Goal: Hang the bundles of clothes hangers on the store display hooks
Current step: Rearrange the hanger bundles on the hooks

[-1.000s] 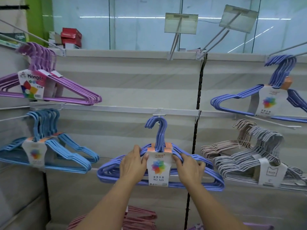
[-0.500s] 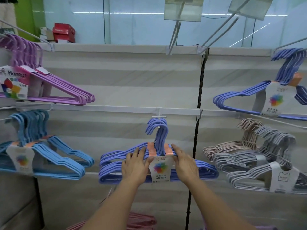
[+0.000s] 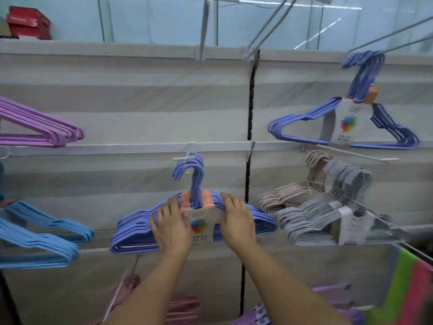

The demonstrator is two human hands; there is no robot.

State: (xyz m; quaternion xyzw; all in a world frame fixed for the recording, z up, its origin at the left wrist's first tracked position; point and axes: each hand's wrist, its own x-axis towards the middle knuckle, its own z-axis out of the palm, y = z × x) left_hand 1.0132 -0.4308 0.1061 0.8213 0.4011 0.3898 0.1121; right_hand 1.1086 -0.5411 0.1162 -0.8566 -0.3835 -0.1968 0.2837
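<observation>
Grey slatted wall panel [image 3: 140, 95] carries white display hooks [image 3: 187, 158].

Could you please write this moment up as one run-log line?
stage: hanging | item: periwinkle hanger bundle, hooks over display hook | left hand: gripping bundle | right hand: gripping bundle | released: no

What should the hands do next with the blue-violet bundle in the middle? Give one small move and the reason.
Probably let go and draw both hands back. The bundle's hooks already sit over the white display hook, so the blue-violet bundle seems to hang by itself, while the left hand and right hand merely steady its shoulders beside the paper label.
</observation>
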